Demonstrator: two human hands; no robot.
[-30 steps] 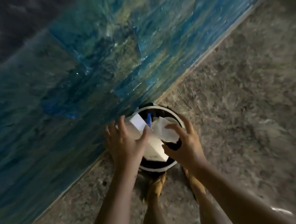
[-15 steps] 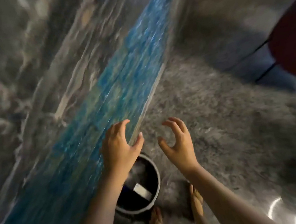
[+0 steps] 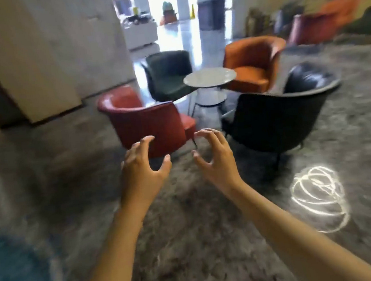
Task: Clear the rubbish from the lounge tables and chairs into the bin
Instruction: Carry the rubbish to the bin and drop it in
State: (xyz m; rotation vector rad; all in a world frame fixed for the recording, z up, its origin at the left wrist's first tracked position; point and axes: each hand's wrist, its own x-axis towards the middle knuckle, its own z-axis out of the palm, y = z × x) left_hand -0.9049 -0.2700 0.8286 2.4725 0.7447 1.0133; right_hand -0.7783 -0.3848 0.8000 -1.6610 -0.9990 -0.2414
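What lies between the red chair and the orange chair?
The round white table stands between the red chair and orange chair, in the head view.

— What's on the far counter (image 3: 140, 34)?
— Too small and washed out. The far-right maroon shape (image 3: 310, 27) is smeared.
— The red chair (image 3: 146, 124) seat?
— Mostly hidden behind its back. The near-left blue patch (image 3: 15, 272) is blurred, cut by the edge.

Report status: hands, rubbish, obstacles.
Both empty: left hand, right hand, fingers loosely curled. Bin not in view; no rubbish discernible on round table. Red chair and black chair stand between hands and table.
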